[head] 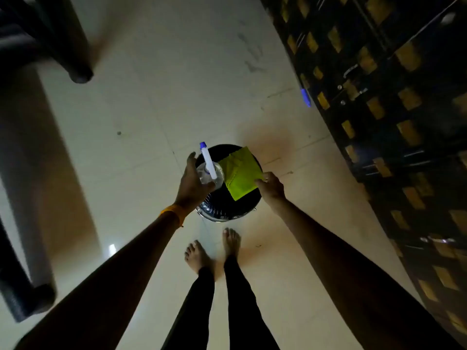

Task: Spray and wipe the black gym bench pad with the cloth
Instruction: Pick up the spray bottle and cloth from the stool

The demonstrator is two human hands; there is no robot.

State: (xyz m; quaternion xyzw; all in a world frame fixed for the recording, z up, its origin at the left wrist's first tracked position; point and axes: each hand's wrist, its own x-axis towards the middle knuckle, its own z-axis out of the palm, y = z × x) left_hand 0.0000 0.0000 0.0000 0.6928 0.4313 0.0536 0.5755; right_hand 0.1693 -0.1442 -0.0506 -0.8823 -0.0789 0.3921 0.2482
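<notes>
- My left hand (193, 181) is wrapped around the clear plastic spray bottle with the white and blue nozzle (210, 170), though whether the grip is fully tight I cannot tell.
- My right hand (271, 185) pinches the near corner of the folded yellow-green cloth (240, 173).
- Both things sit on top of a small round black stool (228, 208) just in front of my bare feet on the pale tiled floor (151, 97).
- I judge this as the pick-up step: nothing is sprayed or wiped yet.
- Next I need to lift both clear of the stool and turn left toward the dark padded gym frame (30, 46).
- That frame is blurred and cut off by the edge, so I cannot make out the bench pad itself.
- The room is dim; the dark patterned surface (391, 122) on my right is hard to read.
</notes>
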